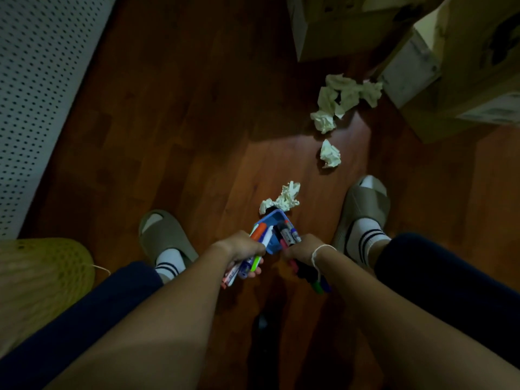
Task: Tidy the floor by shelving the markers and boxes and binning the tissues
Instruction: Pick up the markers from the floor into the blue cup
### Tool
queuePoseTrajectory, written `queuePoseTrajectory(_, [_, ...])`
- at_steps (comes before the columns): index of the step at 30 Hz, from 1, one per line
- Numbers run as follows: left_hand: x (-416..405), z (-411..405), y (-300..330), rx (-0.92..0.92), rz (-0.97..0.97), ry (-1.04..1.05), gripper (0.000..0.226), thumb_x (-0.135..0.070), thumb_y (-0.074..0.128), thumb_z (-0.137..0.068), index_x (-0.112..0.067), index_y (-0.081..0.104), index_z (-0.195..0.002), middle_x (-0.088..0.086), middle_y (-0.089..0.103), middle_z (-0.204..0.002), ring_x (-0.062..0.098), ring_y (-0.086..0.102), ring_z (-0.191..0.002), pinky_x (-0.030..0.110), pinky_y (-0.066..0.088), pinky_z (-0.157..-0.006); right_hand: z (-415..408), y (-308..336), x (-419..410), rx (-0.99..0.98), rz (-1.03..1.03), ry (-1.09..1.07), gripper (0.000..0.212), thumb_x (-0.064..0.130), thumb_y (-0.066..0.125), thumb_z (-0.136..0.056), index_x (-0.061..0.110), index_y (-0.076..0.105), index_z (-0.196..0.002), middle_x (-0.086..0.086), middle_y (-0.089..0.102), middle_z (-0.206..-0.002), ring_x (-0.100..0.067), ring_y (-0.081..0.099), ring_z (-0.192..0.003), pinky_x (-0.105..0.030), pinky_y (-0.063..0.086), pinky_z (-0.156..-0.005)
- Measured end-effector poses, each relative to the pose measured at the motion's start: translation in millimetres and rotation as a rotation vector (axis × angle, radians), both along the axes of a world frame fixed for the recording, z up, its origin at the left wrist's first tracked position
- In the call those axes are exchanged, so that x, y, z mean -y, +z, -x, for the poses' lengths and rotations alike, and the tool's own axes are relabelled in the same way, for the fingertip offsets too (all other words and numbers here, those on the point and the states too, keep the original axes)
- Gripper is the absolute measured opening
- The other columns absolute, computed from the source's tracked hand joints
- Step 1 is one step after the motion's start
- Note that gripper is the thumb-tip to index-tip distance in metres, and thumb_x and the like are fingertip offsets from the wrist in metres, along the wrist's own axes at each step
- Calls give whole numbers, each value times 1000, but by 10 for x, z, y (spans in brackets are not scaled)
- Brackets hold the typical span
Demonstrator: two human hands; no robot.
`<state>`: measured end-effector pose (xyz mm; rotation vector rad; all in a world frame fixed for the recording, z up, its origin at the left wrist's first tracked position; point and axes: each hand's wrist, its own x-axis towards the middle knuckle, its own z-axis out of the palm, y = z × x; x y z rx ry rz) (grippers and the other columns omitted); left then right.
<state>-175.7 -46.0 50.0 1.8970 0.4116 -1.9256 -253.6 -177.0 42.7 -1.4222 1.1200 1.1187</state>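
Head view, catalogue of holdings: left hand [244, 249] closed in a full grip around a bundle of coloured plastic markers [260, 240]; right hand [301, 249] likewise clenched on a second bundle of dark markers [287, 235]. Both meet over a small blue plastic tray [274, 218], probably to gather everything for shelving. Crumpled white tissues [287, 198] lie scattered on the dark wooden floor [183, 136] toward the cardboard boxes [464, 66], unbinned.

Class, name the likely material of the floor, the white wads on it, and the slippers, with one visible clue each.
Floor: probably varnished wood, with plank seams and a glossy sheen.
Wads: tissue paper, crumpled with soft creases.
Slippers: seemingly moulded foam or rubber, matte and seamless.
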Motion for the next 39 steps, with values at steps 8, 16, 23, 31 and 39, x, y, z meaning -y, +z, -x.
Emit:
queuePoseTrajectory(8, [111,-75,-171,-45,-21,8,22,-7,53,-91,3,48,-111,15,57,-77,20,60,-57,22,51,-37,-155,-16,-19,-46,-2,254,56,21,69,-80,0,49,-128,-8,49,-99,-20,51,-75,-27,41,-61])
queuePoseTrajectory(16, [280,-190,-233,-177,-58,-110,18,-10,47,-95,-2,39,-109,17,53,-85,22,55,-63,27,56,-50,-437,120,36,-59,-128,539,36,25,55,-91,10,51,-124,-9,56,-100,-17,49,-83,-26,40,-71])
queuePoseTrajectory(23, [329,-145,-142,-187,-93,-57,21,-14,46,-97,-6,41,-116,11,52,-81,17,58,-58,30,53,-45,-427,67,44,-125,-133,356,43,23,60,-89,6,48,-126,-4,45,-71,-15,44,-59,-30,47,-69])
queuePoseTrajectory(31, [320,-189,35,-158,-116,63,59,-22,41,-100,-24,13,-152,26,49,-138,33,56,-124,33,57,-75,-341,121,98,-159,-182,54,56,13,66,-83,0,41,-131,-18,57,-103,-29,55,-94,-35,48,-80])
queuePoseTrajectory(39, [243,-188,95,-52,-83,238,68,-53,40,-94,-18,24,-149,23,29,-151,40,44,-131,44,48,-97,-314,148,210,-100,-52,-47,12,16,51,-88,7,52,-80,-7,48,-74,-18,46,-63,-28,40,-54])
